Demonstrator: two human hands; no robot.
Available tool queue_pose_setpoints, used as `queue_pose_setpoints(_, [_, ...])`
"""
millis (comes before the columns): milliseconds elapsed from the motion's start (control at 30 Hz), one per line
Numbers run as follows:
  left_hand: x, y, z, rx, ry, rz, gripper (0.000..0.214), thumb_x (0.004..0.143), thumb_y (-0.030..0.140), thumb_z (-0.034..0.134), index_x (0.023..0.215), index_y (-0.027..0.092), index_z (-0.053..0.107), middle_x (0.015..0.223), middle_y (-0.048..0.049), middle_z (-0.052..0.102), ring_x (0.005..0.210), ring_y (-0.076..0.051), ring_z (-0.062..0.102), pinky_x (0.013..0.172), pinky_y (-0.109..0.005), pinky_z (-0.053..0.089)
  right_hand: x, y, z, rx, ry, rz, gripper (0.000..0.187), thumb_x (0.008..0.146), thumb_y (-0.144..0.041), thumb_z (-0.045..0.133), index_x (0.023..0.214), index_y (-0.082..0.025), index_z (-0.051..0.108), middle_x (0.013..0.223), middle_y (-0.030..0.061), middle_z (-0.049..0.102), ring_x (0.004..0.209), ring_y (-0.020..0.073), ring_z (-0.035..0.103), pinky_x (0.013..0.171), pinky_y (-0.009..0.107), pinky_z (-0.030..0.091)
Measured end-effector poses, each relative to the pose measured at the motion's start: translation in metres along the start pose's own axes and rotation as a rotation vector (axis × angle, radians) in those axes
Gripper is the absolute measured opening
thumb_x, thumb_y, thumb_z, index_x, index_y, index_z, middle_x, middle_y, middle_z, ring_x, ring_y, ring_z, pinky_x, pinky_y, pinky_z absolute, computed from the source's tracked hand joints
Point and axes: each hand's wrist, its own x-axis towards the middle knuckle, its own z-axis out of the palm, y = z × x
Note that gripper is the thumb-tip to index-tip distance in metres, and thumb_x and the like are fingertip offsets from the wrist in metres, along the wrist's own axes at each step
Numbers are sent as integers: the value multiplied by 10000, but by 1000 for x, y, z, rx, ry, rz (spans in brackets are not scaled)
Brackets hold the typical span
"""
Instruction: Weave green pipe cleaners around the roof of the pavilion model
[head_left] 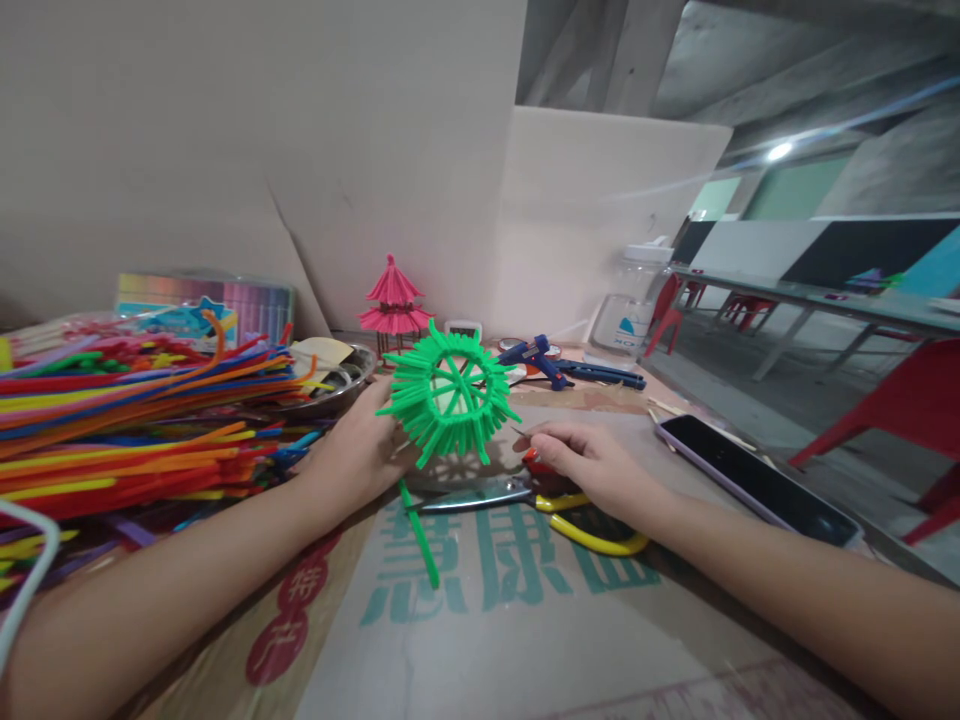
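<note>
My left hand (pixel 367 435) is closed on the edge of a green pipe-cleaner wheel (pixel 420 440), a ring with spokes inside and short stems sticking out all round. Its fingertips are partly hidden behind the wheel. To the right of the wheel hovers my right hand (pixel 585 455), its fingers loosely bent and no held object visible. Close under that hand lie scissors (pixel 592 540) with yellow handles, blades pointing left. A small red piece (pixel 534 457) shows by its fingers. One loose green pipe cleaner (pixel 421 545) crosses the blade tips.
Piles of coloured pipe cleaners (pixel 135 400) fill the left side, before a marker set (pixel 202 305). A metal bowl (pixel 352 380), pink pagoda model (pixel 394 300), blue glue gun (pixel 536 358) and clear bottle (pixel 630 300) stand behind. A phone (pixel 757 480) lies right.
</note>
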Motion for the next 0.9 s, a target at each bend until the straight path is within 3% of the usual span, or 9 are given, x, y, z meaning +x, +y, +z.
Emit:
queue_pose_setpoints(267, [1, 3, -1, 18, 3, -4, 337, 906, 187, 557, 1226, 243, 647, 1348, -71, 563, 1320, -280, 485, 1105, -458, 471, 1, -2, -1, 11, 21, 15, 309, 789, -523, 667, 729, -223, 705, 657, 13, 648, 580, 178, 613, 561, 296, 489])
queue_pose_setpoints(567, [1, -1, 2, 6, 37, 9, 221, 896, 206, 583, 1083, 241, 695, 1290, -85, 598, 1240, -297, 544, 1056, -493, 514, 2, 1, -1, -16, 26, -36, 370, 824, -537, 636, 799, -182, 736, 596, -3, 601, 550, 158, 572, 546, 278, 461])
queue_pose_setpoints(700, [3, 2, 0, -9, 29, 0, 233, 899, 195, 585, 1106, 229, 687, 1303, -83, 596, 1276, -289, 523, 1090, -480, 489, 2, 2, -1, -40, 33, -24, 377, 832, -530, 620, 839, -177, 753, 583, -7, 581, 526, 151, 542, 520, 268, 421])
queue_pose_setpoints(900, [1, 2, 0, -13, 19, -21, 243, 892, 207, 604, 1122, 225, 681, 1329, -80, 580, 1287, -287, 515, 1101, -473, 470, 2, 3, -3, -78, 34, -56, 377, 849, -515, 608, 854, -175, 772, 647, 20, 640, 604, 171, 607, 540, 265, 446])
